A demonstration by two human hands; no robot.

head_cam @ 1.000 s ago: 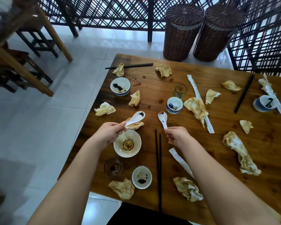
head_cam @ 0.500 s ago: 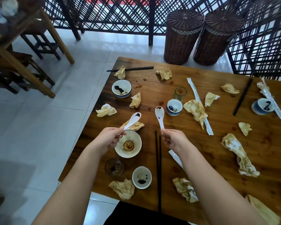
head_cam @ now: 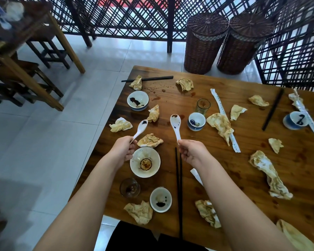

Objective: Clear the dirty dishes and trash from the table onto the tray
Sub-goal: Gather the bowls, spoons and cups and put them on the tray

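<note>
Since a second ago both spoons have swung more upright and lifted a little. The left hand (head_cam: 124, 151) pinches the handle of the left spoon (head_cam: 141, 128). The right hand (head_cam: 190, 152) is curled round the handle end of the right spoon (head_cam: 176, 125). Both scoops are sauce-stained and held clear of the table (head_cam: 216, 84), pointing roughly toward twelve o'clock.

I judge the job barely begun. No tray is in view, and the two spoons seem to be the only things lifted so far. Taking the person's edge as six o'clock:

- **Seven o'clock:** the big bowl (head_cam: 145, 162) sits just under the left hand. Closer to the edge are a clear glass (head_cam: 130, 187) and a small dish (head_cam: 160, 199).
- **Six o'clock:** black chopsticks (head_cam: 179, 187) run toward the edge.
- **Eleven o'clock:** a stained bowl (head_cam: 137, 100).
- **Near centre:** a blue cup (head_cam: 196, 121) and a green glass (head_cam: 203, 105).
- **Three o'clock:** a cup on a saucer (head_cam: 297, 120).

Crumpled napkins (head_cam: 221, 125) are scattered all round, and every one of them is still on the wood.

No brand shows. The paper chopstick sleeve (head_cam: 223, 115) carries fine print too small to read. The dark mark inside the cup on a saucer could be a brushed character or sauce; I cannot tell which.
</note>
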